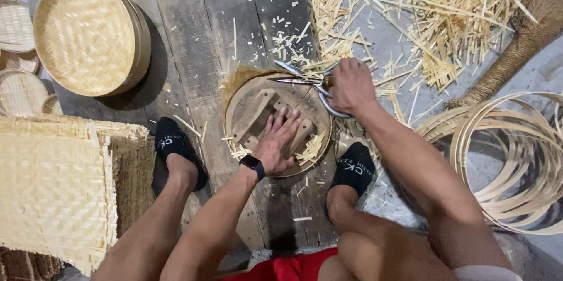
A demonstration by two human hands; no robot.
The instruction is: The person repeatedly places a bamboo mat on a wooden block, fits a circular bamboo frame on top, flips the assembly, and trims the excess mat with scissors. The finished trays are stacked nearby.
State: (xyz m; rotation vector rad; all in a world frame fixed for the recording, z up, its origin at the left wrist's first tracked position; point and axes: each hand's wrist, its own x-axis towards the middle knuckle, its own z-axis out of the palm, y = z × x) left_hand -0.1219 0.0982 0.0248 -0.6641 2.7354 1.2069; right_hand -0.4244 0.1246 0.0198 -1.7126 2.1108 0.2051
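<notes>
My left hand (pixel 277 143) presses flat on a round wooden form (pixel 251 111) that lies on the plank floor, with woven bamboo fringe sticking out around its edge. A black watch sits on that wrist. My right hand (pixel 350 86) grips large metal scissors (pixel 300 77), whose open blades point left over the top rim of the form. Cut bamboo strips (pixel 311 149) lie on and around the form.
A finished round woven tray (pixel 88 34) sits at upper left. A stack of woven bamboo mats (pixel 58 181) lies at left. Bamboo hoops (pixel 516 163) pile at right. Loose bamboo offcuts (pixel 434 17) cover the upper right. My feet in black socks flank the form.
</notes>
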